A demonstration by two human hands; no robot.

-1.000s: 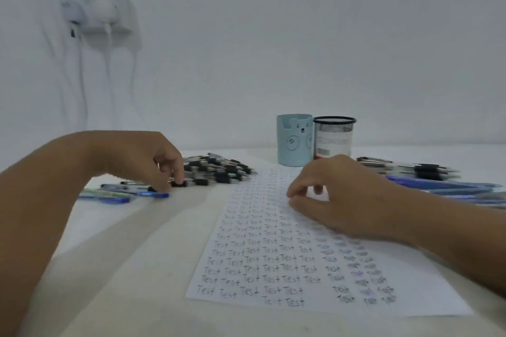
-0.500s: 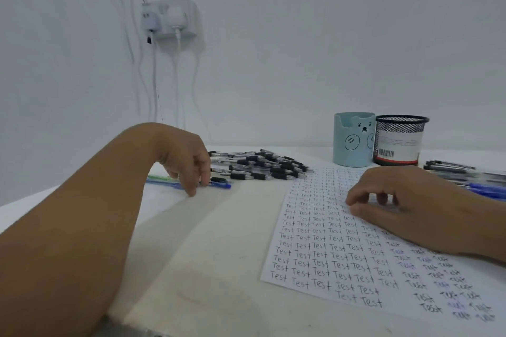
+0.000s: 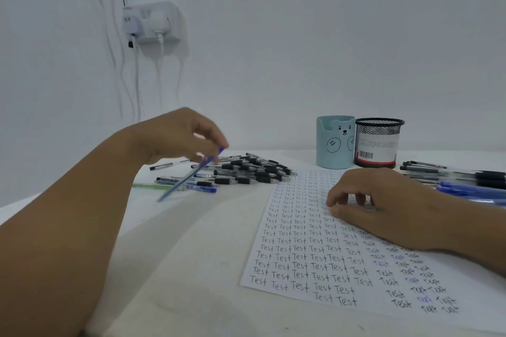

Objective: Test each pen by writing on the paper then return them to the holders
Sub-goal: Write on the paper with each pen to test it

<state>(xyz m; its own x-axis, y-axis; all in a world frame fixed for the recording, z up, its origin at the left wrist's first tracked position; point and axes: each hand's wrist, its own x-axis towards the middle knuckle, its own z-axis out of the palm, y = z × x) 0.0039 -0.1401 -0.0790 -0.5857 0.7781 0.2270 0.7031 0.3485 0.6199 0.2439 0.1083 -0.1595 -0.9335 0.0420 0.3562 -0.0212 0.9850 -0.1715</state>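
Observation:
My left hand (image 3: 180, 135) is raised above the table and pinches a blue pen (image 3: 189, 176) by its upper end; the pen hangs slanting down to the left, blurred. Below and to its right lies a heap of black-grip pens (image 3: 252, 171), with a few blue and green pens (image 3: 191, 186) in front. My right hand (image 3: 383, 205) rests on the white paper (image 3: 315, 252), fingers curled, holding nothing. The paper is covered with rows of "Test". A light blue bear holder (image 3: 335, 142) and a black mesh holder (image 3: 377, 142) stand behind the paper.
More black and blue pens (image 3: 465, 180) lie at the right edge of the table. A wall socket (image 3: 152, 22) with plugs and hanging cables is on the wall at the back left. The table's front edge runs along the bottom left.
My left hand has lifted a blue pen off the table from the group at the left. The view has shifted left and slightly up. My right hand stays on the paper.

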